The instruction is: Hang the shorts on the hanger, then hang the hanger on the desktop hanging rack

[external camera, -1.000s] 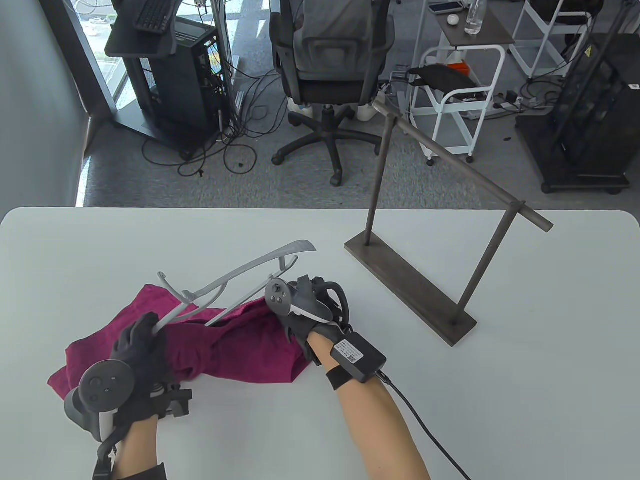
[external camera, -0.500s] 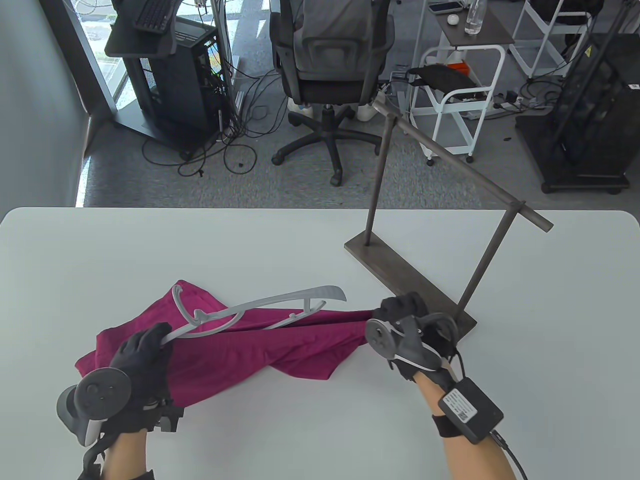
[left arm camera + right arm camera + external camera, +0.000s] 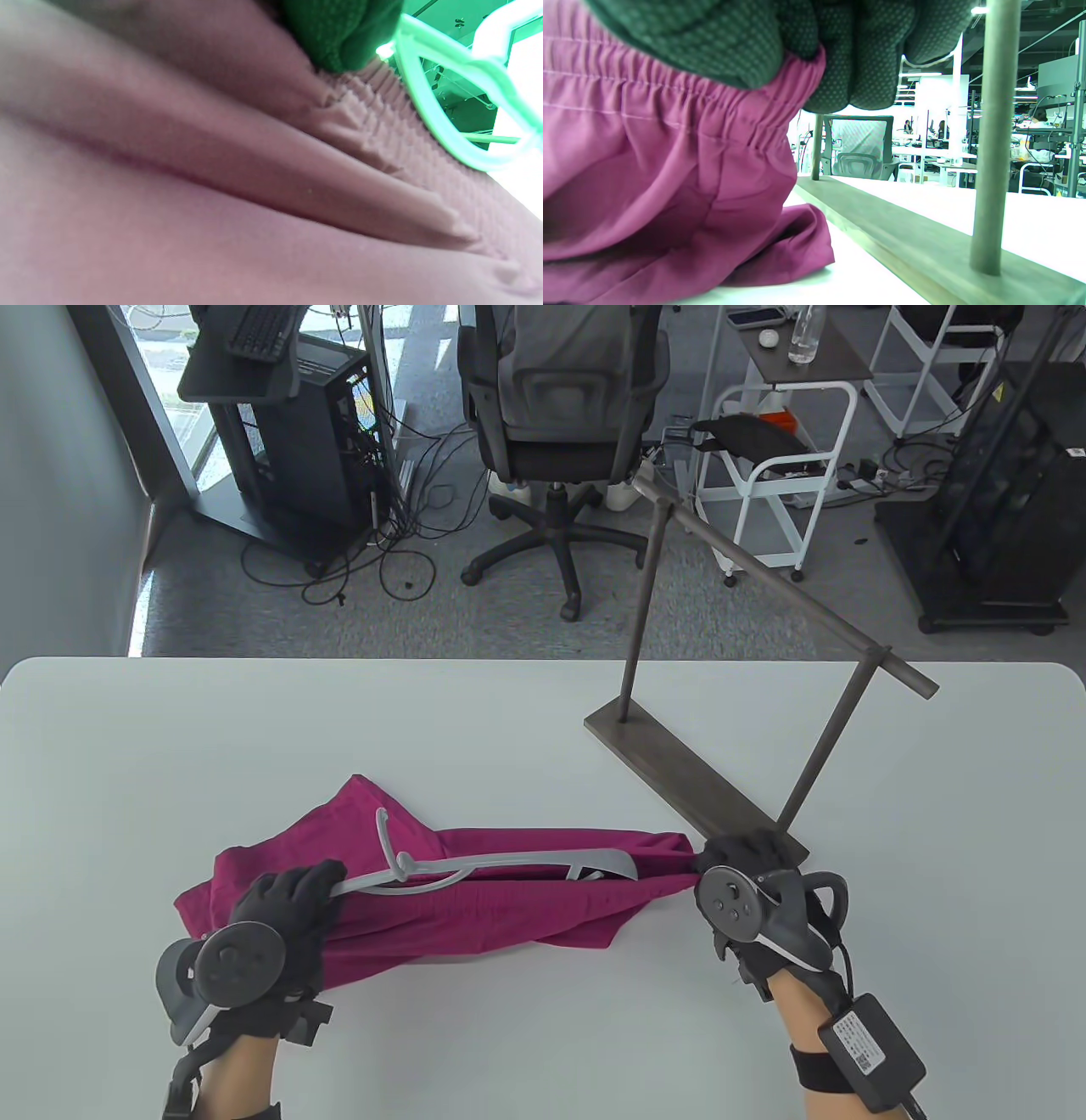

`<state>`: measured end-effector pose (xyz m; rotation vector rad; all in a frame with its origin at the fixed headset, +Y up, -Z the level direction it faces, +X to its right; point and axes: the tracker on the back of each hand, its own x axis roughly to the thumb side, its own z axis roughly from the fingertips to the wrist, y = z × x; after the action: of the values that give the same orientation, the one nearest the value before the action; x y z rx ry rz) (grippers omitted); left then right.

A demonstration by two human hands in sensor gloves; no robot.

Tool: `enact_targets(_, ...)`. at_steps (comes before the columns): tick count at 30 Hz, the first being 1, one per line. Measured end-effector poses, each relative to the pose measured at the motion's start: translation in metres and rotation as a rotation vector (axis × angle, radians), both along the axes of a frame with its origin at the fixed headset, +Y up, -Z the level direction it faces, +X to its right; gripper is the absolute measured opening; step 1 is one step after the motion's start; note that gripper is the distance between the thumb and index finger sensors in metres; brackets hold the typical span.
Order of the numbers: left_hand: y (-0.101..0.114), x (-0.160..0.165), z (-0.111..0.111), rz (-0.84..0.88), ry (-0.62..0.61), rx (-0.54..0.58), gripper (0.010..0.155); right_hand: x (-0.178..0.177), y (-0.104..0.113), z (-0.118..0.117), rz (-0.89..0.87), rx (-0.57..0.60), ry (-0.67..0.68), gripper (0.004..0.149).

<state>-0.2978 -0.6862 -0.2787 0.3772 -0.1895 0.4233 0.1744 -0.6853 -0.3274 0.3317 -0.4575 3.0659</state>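
Magenta shorts [image 3: 475,903] lie stretched across the near part of the table. A grey plastic hanger [image 3: 501,867] lies on top of them, its hook pointing away from me. My left hand [image 3: 284,903] grips the hanger's left arm together with the cloth. My right hand [image 3: 734,857] pinches the elastic waistband [image 3: 712,106] at the shorts' right end, right beside the rack's base. The left wrist view shows mostly folded shorts [image 3: 212,178] and part of the hanger [image 3: 449,89]. The dark rack [image 3: 764,585] stands at the right, its bar bare.
The rack's flat base [image 3: 687,793] runs diagonally beside my right hand, with a thin upright post [image 3: 992,135] close to my fingers. The white table [image 3: 254,729] reaches past the shorts. Beyond its far edge stand an office chair [image 3: 560,407] and carts.
My right hand has pulled the waistband to the right, up to the rack's base, stretching the shorts out. The hanger has come down flatter and shifted right with my left hand.
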Motion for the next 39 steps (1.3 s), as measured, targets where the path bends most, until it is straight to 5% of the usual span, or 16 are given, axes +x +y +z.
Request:
enact_targets(14,-0.002,0.031,-0.005,-0.040,-0.037,-0.009,0.053,-0.012,0.014,0.019,0.039,0.056,0.049,0.029)
enact_targets(39,-0.012,0.050,-0.002,-0.062,-0.067,-0.003,0.053,-0.046,0.003,0.028,0.076,0.058,0.137,0.036)
